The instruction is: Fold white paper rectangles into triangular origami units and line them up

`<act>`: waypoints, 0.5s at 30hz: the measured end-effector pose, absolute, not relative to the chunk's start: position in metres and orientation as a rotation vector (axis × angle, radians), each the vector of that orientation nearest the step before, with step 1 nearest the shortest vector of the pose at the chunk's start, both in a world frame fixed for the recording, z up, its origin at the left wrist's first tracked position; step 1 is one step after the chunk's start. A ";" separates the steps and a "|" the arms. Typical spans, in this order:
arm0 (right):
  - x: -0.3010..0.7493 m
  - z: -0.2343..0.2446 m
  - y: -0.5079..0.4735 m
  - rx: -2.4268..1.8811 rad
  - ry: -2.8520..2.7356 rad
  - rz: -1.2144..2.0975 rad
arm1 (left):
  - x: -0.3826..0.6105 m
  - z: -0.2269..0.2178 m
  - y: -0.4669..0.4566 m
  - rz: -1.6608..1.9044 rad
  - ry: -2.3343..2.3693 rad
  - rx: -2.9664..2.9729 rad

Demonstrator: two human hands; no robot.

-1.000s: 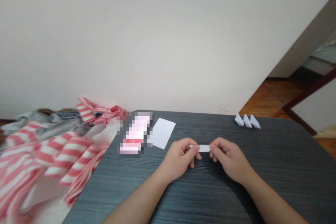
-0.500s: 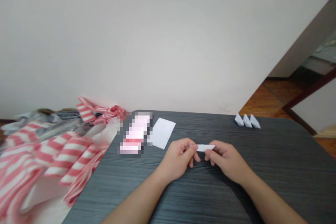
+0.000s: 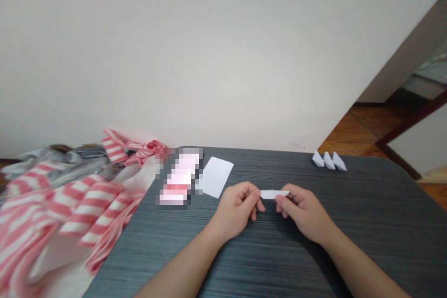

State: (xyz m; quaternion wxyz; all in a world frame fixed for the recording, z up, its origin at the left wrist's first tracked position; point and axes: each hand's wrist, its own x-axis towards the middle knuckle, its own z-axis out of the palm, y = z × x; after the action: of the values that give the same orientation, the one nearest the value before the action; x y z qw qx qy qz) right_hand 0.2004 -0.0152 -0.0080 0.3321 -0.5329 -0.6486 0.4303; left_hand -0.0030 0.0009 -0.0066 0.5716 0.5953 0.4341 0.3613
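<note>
A small white folded paper (image 3: 271, 194), long and narrow, is held level between my two hands above the dark table (image 3: 265, 260). My left hand (image 3: 238, 207) pinches its left end between thumb and fingers. At the opposite end, the thumb and fingers of my right hand (image 3: 303, 209) are closed on it. Beyond my left hand lies a small stack of white paper (image 3: 217, 177), flat on the table. Three folded white paper pieces (image 3: 328, 161) stand in a row near the far right edge.
A pixelated, phone-like object (image 3: 180, 177) lies left of the paper stack. Red-and-white striped cloth (image 3: 84, 205) is heaped beside the table's left edge. A pale wall (image 3: 223, 56) rises behind the table, with wooden floor (image 3: 359, 125) showing to the right.
My hands have drawn slightly apart, showing a little more of the folded paper. The paper has risen a touch; everything else on the table is unmoved.
</note>
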 end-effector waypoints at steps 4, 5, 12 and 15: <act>0.200 -0.012 -0.014 -1.361 -1.673 1.159 | -0.002 -0.006 0.001 0.854 0.996 1.397; 0.200 -0.013 -0.014 -1.350 -1.672 1.172 | -0.001 -0.006 0.001 0.856 0.984 1.385; 0.196 -0.009 -0.015 -1.300 -1.729 1.241 | -0.002 -0.005 0.001 0.719 0.942 1.502; 0.194 -0.007 -0.016 -1.302 -1.780 1.223 | -0.004 -0.004 0.000 0.694 0.952 1.572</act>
State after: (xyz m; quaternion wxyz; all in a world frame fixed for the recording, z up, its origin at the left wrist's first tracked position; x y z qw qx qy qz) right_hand 0.1935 -0.0156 -0.0070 0.3049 -0.4917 -0.6723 0.4618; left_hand -0.0036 -0.0003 -0.0038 0.5551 0.6656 0.4032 0.2936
